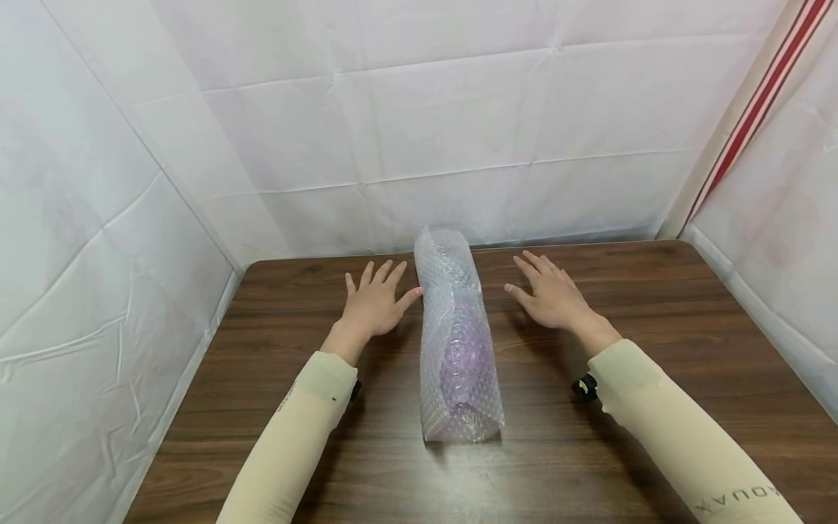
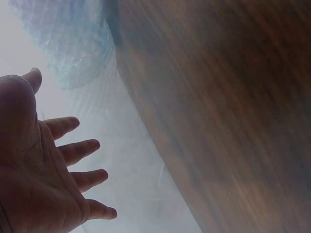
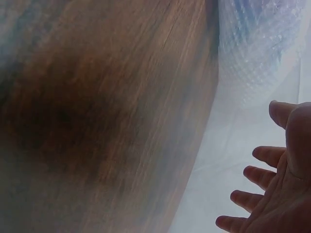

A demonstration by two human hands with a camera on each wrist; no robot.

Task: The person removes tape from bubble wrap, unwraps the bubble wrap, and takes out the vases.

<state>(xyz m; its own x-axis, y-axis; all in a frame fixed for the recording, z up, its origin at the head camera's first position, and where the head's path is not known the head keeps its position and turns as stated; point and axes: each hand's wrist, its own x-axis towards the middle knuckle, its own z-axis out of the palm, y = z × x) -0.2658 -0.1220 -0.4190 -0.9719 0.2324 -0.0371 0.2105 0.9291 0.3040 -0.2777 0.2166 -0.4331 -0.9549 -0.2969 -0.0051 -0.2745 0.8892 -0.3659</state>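
Observation:
A long bundle of bubble wrap [image 1: 452, 342] lies lengthwise on the table, between the two hands. Something purple shows faintly through its near half; what it is cannot be made out. To its left is the left hand [image 1: 375, 302], fingers spread, the thumb tip at the wrap's edge; whether it touches cannot be told. On the other side the right hand [image 1: 548, 292] hovers with straight fingers, apart from the bundle. Both palms look bare in the wrist views, where the left hand [image 2: 43, 165] and right hand [image 3: 277, 179] hold nothing.
The brown wooden table [image 1: 275, 407] reaches back to a white sheet wall [image 1: 419, 131]. White sheeting also hangs at the left and right sides. A red-striped strip [image 1: 759, 109] runs down the back right corner. Dark wrist devices [image 1: 585, 387] sit under the sleeves.

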